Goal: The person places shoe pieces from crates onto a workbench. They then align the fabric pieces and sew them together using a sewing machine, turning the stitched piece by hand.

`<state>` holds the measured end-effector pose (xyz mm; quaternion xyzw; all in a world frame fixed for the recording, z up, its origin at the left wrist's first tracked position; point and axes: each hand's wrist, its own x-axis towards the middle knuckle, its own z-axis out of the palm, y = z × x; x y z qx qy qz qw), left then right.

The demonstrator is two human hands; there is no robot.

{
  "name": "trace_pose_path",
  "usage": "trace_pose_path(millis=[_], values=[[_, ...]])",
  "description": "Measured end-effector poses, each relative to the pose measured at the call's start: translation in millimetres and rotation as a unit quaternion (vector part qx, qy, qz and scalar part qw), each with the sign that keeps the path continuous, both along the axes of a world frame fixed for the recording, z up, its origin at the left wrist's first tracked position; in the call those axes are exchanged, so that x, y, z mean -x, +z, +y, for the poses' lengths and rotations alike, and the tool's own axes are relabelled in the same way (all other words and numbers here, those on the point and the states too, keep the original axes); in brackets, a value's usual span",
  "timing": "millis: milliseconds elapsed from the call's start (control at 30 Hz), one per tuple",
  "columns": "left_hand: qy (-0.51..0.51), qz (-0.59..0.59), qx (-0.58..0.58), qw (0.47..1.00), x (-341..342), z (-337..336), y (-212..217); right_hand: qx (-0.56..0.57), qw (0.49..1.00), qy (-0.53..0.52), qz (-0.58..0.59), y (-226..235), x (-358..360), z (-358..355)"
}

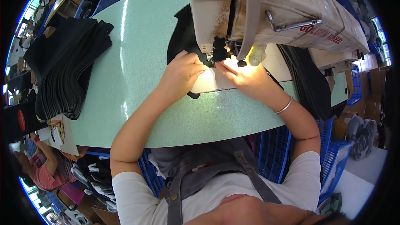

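A black cut piece of sheet material lies on the pale green table, partly under the head of a white sewing machine. My left hand is closed on the piece's near edge, thumb and fingers pinched together just left of the needle area. My right hand rests right of the needle area, its fingers stretched out flat toward the presser foot. The machine's lamp lights these fingers brightly. The needle and the material beneath the right fingertips are hard to make out.
A thick stack of black pieces sits at the table's left. More black pieces hang over the right side. Blue plastic crates stand below the table. A person in a pink top is at the lower left.
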<state>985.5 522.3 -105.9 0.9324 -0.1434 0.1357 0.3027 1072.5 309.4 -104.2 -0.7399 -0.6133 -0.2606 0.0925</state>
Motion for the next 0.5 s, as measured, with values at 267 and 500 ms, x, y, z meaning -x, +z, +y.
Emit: trace_pose_path(millis=[267,500], values=[[0.002,-0.07,0.024,0.997,-4,-1,-5,0.02,0.999,0.014,0.03,-4,13,3],[0.013,-0.056,0.009,0.998,-5,-1,-4,-0.018,0.998,0.054,0.0,-4,14,12]])
